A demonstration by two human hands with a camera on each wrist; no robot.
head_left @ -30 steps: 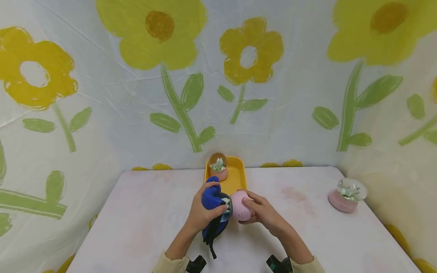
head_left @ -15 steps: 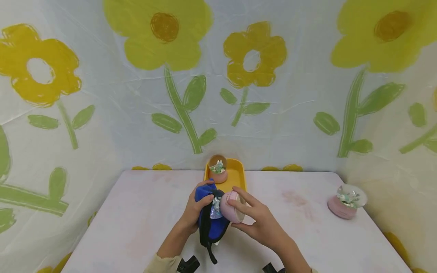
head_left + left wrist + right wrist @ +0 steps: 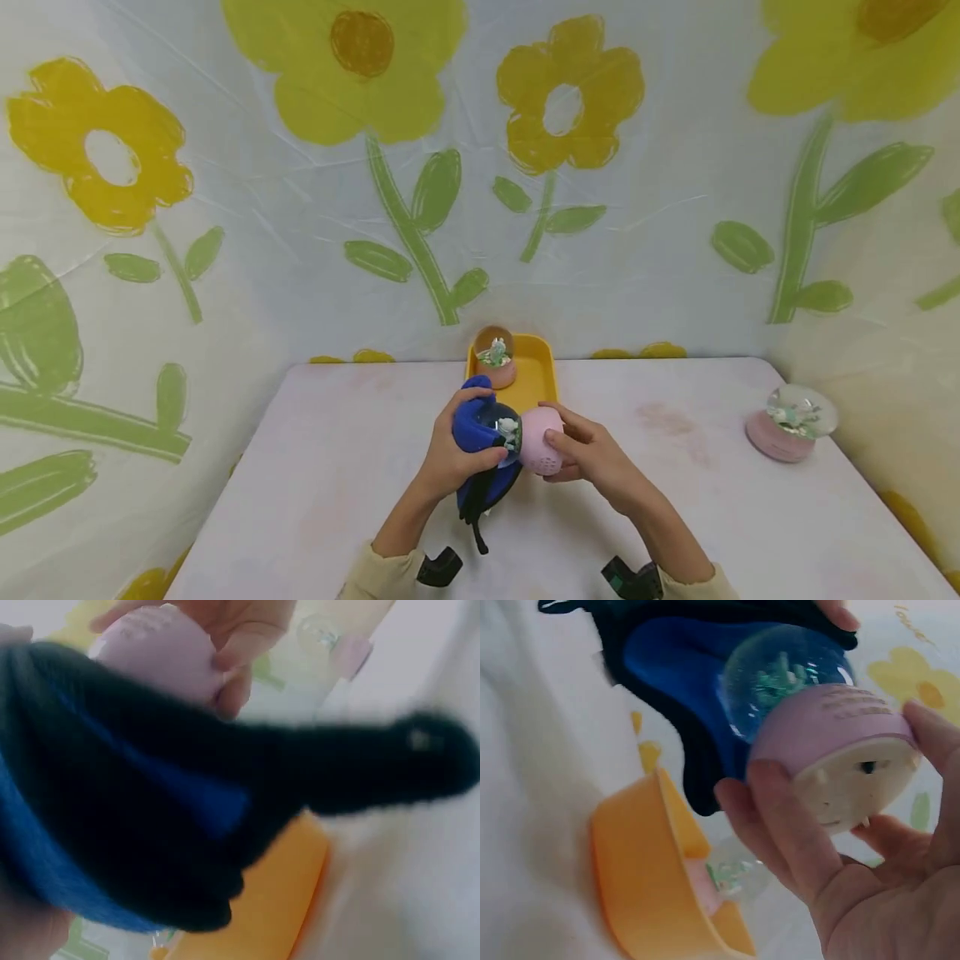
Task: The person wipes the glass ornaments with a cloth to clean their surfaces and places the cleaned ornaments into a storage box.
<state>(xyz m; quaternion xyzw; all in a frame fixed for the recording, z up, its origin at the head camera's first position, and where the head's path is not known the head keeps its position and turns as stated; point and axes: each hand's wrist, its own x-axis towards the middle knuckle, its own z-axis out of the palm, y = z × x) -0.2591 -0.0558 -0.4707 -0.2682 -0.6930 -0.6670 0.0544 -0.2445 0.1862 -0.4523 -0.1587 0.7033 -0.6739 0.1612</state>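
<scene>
Snow globe (image 3: 529, 438), tipped sideways, is held over the worktop (image 3: 360, 467) near a yellow tray (image 3: 537, 375) containing a second globe (image 3: 496, 357). The right grip (image 3: 596, 458) is clamped on the held globe's pink base (image 3: 543, 446); the left grip (image 3: 448, 460) clasps a blue, black-edged cloth (image 3: 469, 429) against its dome (image 3: 504, 423).

The blue cloth (image 3: 468, 429) is seen as matt, the clear dome (image 3: 506, 428) as glossy (its pink base (image 3: 540, 442) smooth); at 12 o'clock, a smooth, plastic-looking tray (image 3: 536, 371) is seen.
</scene>
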